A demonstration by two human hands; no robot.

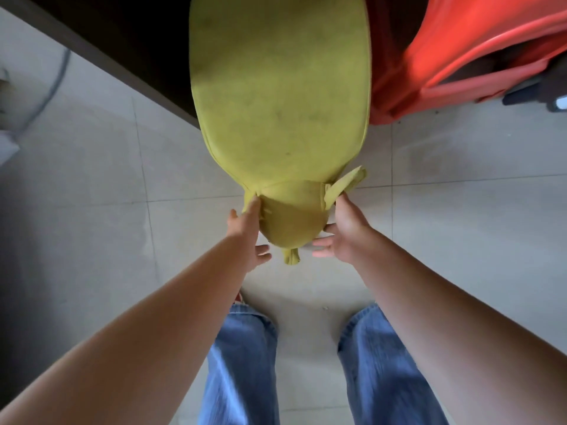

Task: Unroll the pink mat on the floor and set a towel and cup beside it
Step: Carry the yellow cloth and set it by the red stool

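No pink mat, towel or cup shows in this view. A long yellow-green plush cushion with small flippers and a tail reaches from the dark furniture down over the floor. My left hand grips its narrow near end from the left, thumb by the left flipper. From the right, my right hand presses against the same end just below the right flipper, fingers curled under it. The cushion's tail tip hangs between my two hands.
An orange-red plastic chair stands at the top right, touching the cushion's side. Dark furniture runs diagonally across the top left. A grey cable lies on the pale tiled floor at the left. My jeans-clad legs are below.
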